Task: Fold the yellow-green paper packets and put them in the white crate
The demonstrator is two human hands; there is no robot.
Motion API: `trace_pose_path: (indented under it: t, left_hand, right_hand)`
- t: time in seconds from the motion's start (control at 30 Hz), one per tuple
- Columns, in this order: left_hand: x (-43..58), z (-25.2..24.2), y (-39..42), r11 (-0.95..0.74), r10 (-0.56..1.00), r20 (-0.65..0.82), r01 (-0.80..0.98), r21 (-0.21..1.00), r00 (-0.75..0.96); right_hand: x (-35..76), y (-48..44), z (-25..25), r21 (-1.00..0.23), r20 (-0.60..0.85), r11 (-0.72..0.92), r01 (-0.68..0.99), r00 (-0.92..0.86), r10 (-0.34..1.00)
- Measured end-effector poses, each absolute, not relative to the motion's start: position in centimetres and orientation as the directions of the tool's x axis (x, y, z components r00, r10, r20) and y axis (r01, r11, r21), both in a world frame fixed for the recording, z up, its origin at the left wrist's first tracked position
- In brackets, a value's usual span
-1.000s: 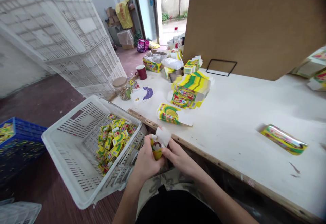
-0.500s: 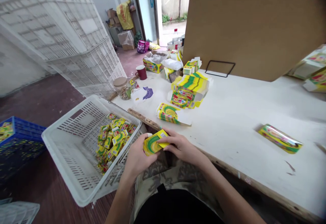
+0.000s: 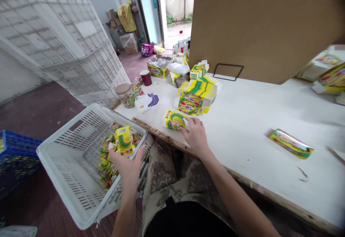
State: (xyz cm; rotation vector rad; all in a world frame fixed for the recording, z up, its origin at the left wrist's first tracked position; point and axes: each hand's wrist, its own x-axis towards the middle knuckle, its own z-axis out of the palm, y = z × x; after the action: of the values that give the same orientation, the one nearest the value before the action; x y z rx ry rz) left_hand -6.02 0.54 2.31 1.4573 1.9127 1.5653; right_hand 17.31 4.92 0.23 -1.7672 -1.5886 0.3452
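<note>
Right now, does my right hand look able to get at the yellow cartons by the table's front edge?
Probably yes: the right hand seems to touch the right end of the yellow cartons, and nothing else visible stands between.

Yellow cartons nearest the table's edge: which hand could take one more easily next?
Probably the right hand: it is right at the cartons, fingers at their end. The left hand is away over the basket, thumb and fingers spread by a small box.
</note>
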Motion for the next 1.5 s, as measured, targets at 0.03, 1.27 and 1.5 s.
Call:
trace_pose_path:
  t: [0.03,1.27,1.5]
  left_hand:
    - [-6.2,2.1,0.6,-0.075,0.814,0.371,0.552,0.830,-0.446]
    - [-5.0,3.8,-0.1,-0.288,0.897,0.384,0.366,0.885,-0.221]
    - [-3.8,4.8,-0.4,-0.147,0.967,-0.019,0.613,0.777,0.255]
  right_hand:
    - [17.7,5.6,0.1,-0.620,0.252,-0.031,0.784,0.237,0.938]
    - [15.1,-0.4,3.1,-0.583,0.486,0.509,0.633,-0.231,0.843]
    - [13.9,-1.3,3.1,-0.691,0.551,0.513,0.509,-0.089,0.830]
